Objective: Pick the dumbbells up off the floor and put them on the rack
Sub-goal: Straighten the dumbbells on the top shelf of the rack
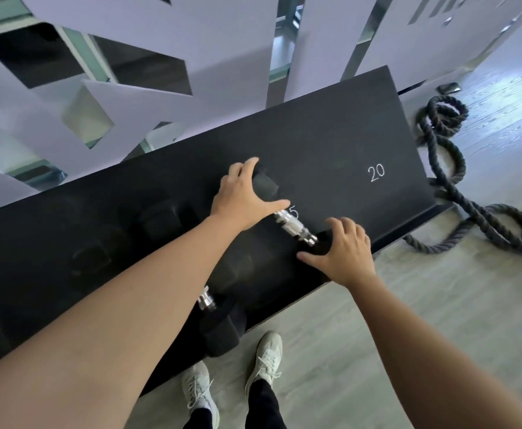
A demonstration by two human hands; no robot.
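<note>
A black dumbbell with a chrome handle (pixel 295 226) lies on the black rack (pixel 330 144), beside a white number partly hidden by it. My left hand (pixel 242 196) rests over its far head (pixel 264 184), fingers spread around it. My right hand (pixel 343 252) covers its near head at the rack's front edge. Both hands touch the heads; neither wraps the handle. A second dumbbell (pixel 219 323) lies on the rack lower left, mostly hidden under my left forearm. Other dark dumbbell heads (pixel 160 219) sit further left on the rack.
The rack's right part, marked 20 (pixel 376 172), is bare. A thick black battle rope (pixel 457 187) coils on the pale wood floor to the right. White cut-out panels (pixel 160 41) stand behind the rack. My white shoes (pixel 265 354) are close to its front.
</note>
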